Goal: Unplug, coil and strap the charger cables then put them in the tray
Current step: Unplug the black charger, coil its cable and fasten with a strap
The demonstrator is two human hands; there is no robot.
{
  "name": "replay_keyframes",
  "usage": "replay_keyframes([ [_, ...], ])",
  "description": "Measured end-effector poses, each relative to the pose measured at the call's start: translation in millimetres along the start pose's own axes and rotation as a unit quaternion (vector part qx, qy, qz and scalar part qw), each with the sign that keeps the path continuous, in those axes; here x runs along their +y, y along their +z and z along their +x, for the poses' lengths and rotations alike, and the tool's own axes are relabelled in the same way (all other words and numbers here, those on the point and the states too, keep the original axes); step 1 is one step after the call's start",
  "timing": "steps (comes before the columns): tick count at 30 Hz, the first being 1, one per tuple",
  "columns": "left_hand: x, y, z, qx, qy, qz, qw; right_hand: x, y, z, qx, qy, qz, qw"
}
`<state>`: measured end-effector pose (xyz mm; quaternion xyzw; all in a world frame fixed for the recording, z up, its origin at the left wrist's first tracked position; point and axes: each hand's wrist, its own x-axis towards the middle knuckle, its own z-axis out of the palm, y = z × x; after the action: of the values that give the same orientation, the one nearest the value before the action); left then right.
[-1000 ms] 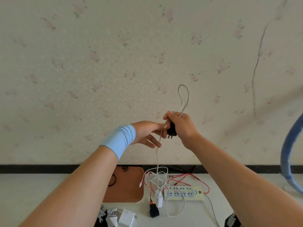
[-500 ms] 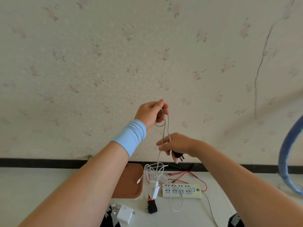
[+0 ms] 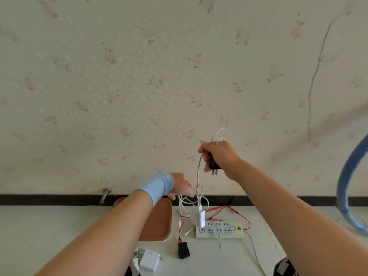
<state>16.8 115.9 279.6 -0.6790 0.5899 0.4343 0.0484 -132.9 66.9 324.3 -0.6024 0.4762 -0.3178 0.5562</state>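
Note:
My right hand (image 3: 221,156) is raised in front of the wall and grips a black charger plug (image 3: 214,165) together with loops of its grey-white cable (image 3: 219,135). The cable hangs down from it to the table. My left hand (image 3: 180,187), with a blue wristband, is low and blurred, its fingers at the hanging cable just above the table. A brown tray (image 3: 159,220) lies under my left forearm. A white charger (image 3: 200,218) stands plugged in the cream power strip (image 3: 220,230).
A black adapter (image 3: 183,250) with a red cable (image 3: 239,215) lies in front of the tray. A white adapter (image 3: 149,259) sits at the near edge. White cables tangle behind the strip. A blue hose (image 3: 346,188) curves at the right.
My right hand has gone up with the plug and cable loops. My left hand dropped from above it to the cable near the table.

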Motion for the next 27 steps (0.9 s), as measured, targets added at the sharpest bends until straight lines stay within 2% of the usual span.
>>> replay_keyframes([
  [2, -4, 17, 13, 0.013, -0.009, 0.072, 0.997, -1, -4, 2, 0.002, -0.011, 0.039, 0.999],
  [4, -3, 30, 30, 0.023, -0.016, 0.094, 0.995, -2, -7, 7, -0.003, -0.02, 0.085, 0.996],
  [10, 10, 36, 75, 0.145, 0.033, -0.021, 0.989, -8, -13, 19, -0.026, -0.046, 0.19, 0.98],
  [12, 12, 34, 83, 0.14, 0.047, -0.046, 0.988, -9, -15, 22, -0.027, -0.052, 0.199, 0.978],
  [14, 10, 33, 87, 0.126, 0.057, -0.124, 0.983, -8, -17, 26, -0.023, -0.057, 0.191, 0.98],
  [16, 6, 29, 85, 0.127, 0.051, -0.187, 0.973, -3, -21, 32, -0.014, -0.055, 0.14, 0.989],
  [19, 1, 18, 79, 0.113, 0.05, -0.283, 0.951, 15, -24, 36, 0.0, -0.009, -0.054, 0.998],
  [23, -3, -1, 71, 0.101, 0.048, -0.455, 0.884, 45, -12, 36, -0.056, 0.045, -0.294, 0.953],
  [27, -3, -9, 63, 0.093, 0.085, -0.519, 0.846, 56, 4, 38, -0.073, 0.068, -0.378, 0.92],
])
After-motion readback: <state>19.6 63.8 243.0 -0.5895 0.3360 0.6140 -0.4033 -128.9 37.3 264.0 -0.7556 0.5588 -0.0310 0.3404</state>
